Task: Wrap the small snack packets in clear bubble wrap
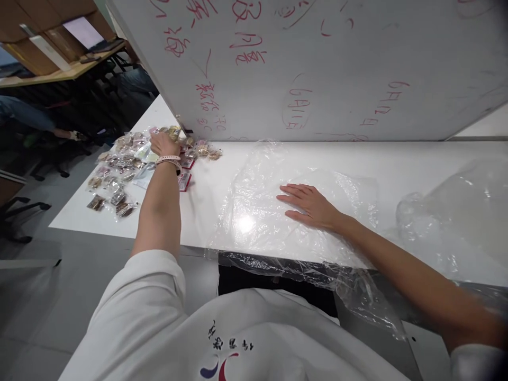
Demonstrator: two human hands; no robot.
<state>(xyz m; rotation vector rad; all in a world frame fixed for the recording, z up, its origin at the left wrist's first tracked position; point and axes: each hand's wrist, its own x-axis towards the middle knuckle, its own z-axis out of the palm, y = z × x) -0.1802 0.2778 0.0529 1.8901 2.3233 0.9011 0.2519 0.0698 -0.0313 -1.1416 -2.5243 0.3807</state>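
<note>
My right hand [307,206] lies open and flat, fingers spread, on a clear plastic bag [257,196] spread over the white table. One edge of the bag hangs over the table's front. My left hand [163,144], with a pink band at the wrist, reaches into a pile of small clear packets [123,159] at the table's left end. Its fingers point down among the packets, and their tips are hidden, so I cannot tell whether they grip one. Red-edged flat packs [184,181] lie beside that wrist.
A whiteboard [337,69] with red writing stands along the table's back edge. More clear plastic sheeting [456,217] lies on the right. At the far left are a desk with a laptop [89,34], chairs and parts of other people [24,116].
</note>
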